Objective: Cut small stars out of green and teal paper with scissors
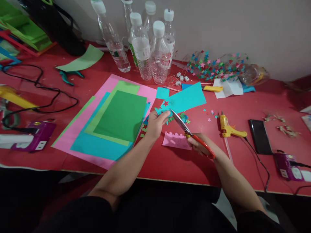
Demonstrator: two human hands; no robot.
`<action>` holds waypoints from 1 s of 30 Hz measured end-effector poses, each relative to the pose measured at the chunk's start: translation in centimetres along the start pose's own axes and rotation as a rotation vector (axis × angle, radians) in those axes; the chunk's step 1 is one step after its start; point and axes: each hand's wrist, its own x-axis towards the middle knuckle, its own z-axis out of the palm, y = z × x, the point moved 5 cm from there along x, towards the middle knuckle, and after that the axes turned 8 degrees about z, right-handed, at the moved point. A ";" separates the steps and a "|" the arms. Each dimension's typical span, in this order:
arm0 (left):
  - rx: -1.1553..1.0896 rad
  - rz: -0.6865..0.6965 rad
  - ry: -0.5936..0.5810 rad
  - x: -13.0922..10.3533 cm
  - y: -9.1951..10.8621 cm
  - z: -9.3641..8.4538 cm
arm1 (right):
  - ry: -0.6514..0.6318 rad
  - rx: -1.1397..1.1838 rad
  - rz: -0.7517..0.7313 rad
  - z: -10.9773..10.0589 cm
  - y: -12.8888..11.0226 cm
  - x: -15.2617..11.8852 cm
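Note:
My left hand (155,123) pinches the near left end of a long blue paper sheet (186,98), close to a star-shaped hole in it. In my right hand (198,144) are scissors (202,145) with red handles, their blades pointing up and left. The blade tips reach the paper's near edge, beside my left fingertips. Small cut paper stars (185,117) lie just beyond the blades. Under the scissors rests a pink paper scrap (177,141) with a notched upper edge. Left of my left hand, a dark green sheet (121,116) tops a stack of coloured paper.
Several clear plastic bottles (159,56) stand at the wall. A bottle covered in stars (213,66) lies to their right. On the right are a yellow glue gun (227,126), a black phone (260,136) and a purple power block (288,166). Cords (52,90) cross the left side.

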 end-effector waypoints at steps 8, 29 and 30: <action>0.016 0.012 -0.021 0.0 0.0 0.0 | 0.012 -0.022 0.022 -0.2 0.0 -0.1; 0.012 0.154 -0.073 0.0 1.6 0.3 | -0.132 0.105 -0.199 -0.3 0.3 -0.1; 0.019 0.159 -0.072 -0.2 1.6 0.4 | -0.142 0.119 -0.210 -0.3 0.3 -0.2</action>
